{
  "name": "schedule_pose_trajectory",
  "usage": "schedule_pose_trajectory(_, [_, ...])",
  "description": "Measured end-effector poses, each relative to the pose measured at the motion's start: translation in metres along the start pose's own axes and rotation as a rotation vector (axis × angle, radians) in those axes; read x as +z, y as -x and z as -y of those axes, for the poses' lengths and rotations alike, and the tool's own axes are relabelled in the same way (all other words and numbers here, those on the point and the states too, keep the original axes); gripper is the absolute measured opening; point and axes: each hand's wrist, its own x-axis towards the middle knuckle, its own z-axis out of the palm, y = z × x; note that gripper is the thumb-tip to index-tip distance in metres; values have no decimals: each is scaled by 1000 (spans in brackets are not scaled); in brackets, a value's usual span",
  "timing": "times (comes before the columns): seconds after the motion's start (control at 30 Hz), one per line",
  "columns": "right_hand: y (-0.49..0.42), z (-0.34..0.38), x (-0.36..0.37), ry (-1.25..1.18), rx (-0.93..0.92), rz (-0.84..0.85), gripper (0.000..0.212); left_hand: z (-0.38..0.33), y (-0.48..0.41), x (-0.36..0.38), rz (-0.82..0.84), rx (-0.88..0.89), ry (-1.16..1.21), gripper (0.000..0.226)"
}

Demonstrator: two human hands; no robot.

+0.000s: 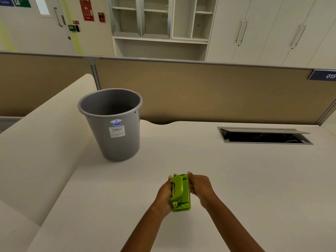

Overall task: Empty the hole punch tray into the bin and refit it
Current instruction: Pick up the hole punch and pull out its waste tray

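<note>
A lime-green hole punch (180, 192) is held just above the cream desk, near its front middle, with its handle facing up and left. My left hand (164, 196) grips its left side, fingers wrapped underneath. My right hand (200, 188) grips its right side, thumb on the far top edge. The tray under the punch is hidden from view. A grey plastic bin (112, 124) with a white label stands upright on the desk, to the far left of the punch, its mouth open and its inside dark.
The cream desk (236, 179) meets a tan partition wall (200, 91) at the back. An open cable hatch (263, 136) sits in the desk at the far right. A raised cream ledge (41, 142) runs along the left.
</note>
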Motion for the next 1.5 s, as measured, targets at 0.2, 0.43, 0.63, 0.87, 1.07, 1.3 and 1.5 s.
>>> schedule_pose_trajectory(0.2, [3,2,-1,-172,108,46,41,-2,2,2,26,2,28,38])
schedule_pose_trajectory(0.43, [12,-4,-3,-284,80,227,33,-6,4,2,62,-8,190,52])
schedule_pose_trajectory(0.63, [25,-15,-4,-347,98,292,30,-18,0,0,51,33,314,63])
schedule_pose_trajectory(0.87, [29,-19,-2,-418,127,254,35,-19,3,2,55,73,323,60])
schedule_pose_trajectory(1.07, [32,-22,1,-501,158,215,35,-21,5,4,49,80,291,54])
schedule_pose_trajectory(1.3, [31,-9,-5,-169,-24,108,13,-24,8,3,16,64,272,55])
schedule_pose_trajectory(1.5, [27,6,0,91,-175,157,15,-21,15,13,-14,46,155,43])
